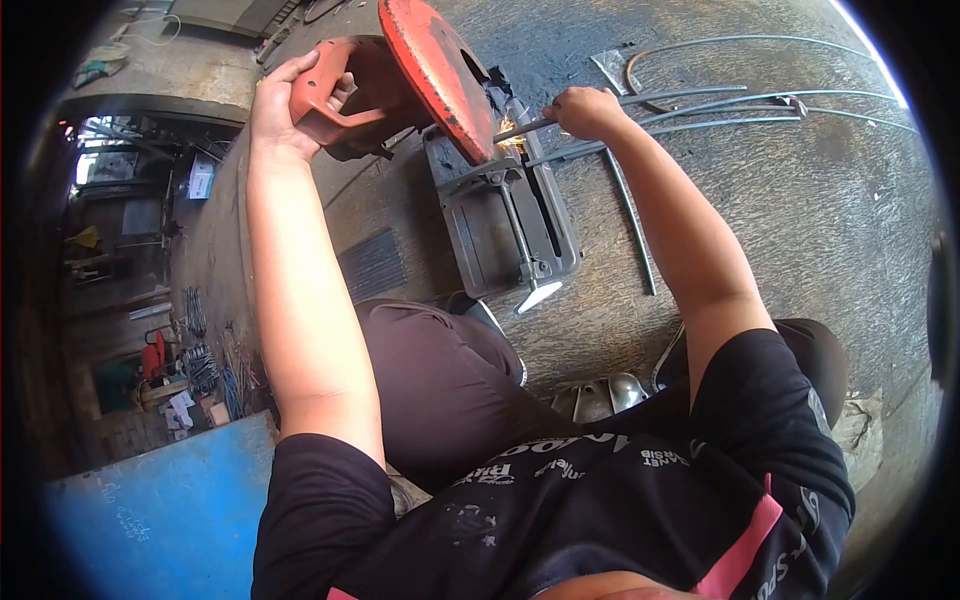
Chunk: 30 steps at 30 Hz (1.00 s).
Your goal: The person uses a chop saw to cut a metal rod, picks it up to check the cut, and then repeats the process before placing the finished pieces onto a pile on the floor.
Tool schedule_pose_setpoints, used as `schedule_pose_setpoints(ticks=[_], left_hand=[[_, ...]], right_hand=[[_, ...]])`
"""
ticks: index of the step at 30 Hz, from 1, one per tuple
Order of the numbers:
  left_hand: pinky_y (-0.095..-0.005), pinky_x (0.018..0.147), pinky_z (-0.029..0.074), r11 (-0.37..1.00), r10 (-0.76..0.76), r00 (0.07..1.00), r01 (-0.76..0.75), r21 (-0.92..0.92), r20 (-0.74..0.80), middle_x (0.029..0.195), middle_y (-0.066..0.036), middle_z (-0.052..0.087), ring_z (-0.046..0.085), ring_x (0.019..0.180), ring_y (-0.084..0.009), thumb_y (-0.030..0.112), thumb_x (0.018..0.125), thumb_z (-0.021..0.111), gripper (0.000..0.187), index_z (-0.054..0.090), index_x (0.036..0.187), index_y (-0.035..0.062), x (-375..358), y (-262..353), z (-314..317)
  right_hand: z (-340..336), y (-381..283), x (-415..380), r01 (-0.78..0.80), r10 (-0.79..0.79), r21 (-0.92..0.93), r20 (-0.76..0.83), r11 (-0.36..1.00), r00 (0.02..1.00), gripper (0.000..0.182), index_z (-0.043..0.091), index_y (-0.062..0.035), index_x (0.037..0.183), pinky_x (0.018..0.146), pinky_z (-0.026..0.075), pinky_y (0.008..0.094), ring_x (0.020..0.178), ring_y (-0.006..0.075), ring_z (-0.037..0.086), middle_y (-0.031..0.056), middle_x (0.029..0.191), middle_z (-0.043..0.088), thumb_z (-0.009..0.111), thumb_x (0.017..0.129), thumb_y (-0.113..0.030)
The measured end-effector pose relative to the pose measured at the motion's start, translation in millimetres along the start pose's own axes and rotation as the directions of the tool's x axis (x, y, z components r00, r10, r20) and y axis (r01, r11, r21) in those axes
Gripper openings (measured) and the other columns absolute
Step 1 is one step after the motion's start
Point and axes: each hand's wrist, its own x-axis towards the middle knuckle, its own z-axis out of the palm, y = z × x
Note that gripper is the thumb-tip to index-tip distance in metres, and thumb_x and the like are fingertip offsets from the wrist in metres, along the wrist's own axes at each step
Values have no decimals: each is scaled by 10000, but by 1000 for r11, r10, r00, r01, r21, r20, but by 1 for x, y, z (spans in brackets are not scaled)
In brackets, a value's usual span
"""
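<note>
My left hand point(290, 105) is wrapped round the red handle point(318, 95) of a chop saw, whose worn red blade guard point(440, 75) tilts over the grey saw base point(475, 225). Orange sparks point(511, 135) show beside the guard's lower edge. My right hand point(588, 112) is closed on a thin metal rod point(530, 128), right of the sparks. The rod's end at the blade is hidden by the guard and sparks. On the base, a vise screw point(515, 225) runs down to a pale crank handle point(539, 297).
Long metal rods point(700, 117) lie on the floor at the right, with a shorter rod point(632, 225) nearer me. A dark pile of rods point(372, 264) lies left of the base. A blue panel point(160, 515) is at lower left, below cluttered tools and wire coils point(200, 368).
</note>
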Motion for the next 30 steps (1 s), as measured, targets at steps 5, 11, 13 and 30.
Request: schedule_pose_setpoints(ticks=[5,11,13,30], left_hand=[[-381,837,546,1000,18,1000,-18,19,12,1162,-238,560,598,927,-315,122,926,515,372,460,1214,-106,-2,0,3],[-375,833,546,1000,11,1000,-11,24,3,1163,-232,562,598,919,-310,127,920,526,373,470,1213,-97,-4,0,5],[-373,830,545,1000,6,1000,-6,24,-1,1156,-229,564,597,914,-306,130,919,529,374,472,1211,-96,-2,0,1],[-382,827,549,1000,3,1000,-3,-7,-1,1167,-233,564,599,929,-311,125,921,520,367,473,1209,-98,-5,0,6]], right_hand=[[4,3,4,9,-9,3,8,1000,1000,407,702,-143,1071,968,371,499,1101,284,606,90,1127,674,454,941,-438],[4,2,3,25,-25,5,-6,1000,1000,408,699,-146,1076,991,357,512,1104,286,603,91,1134,669,454,943,-443],[2,1,2,2,-2,12,5,1000,1000,407,699,-146,1077,988,358,519,1113,287,598,90,1136,668,454,945,-444],[4,2,1,-4,4,32,11,999,1000,404,694,-154,1088,1020,329,558,1124,292,591,94,1140,664,458,948,-451]])
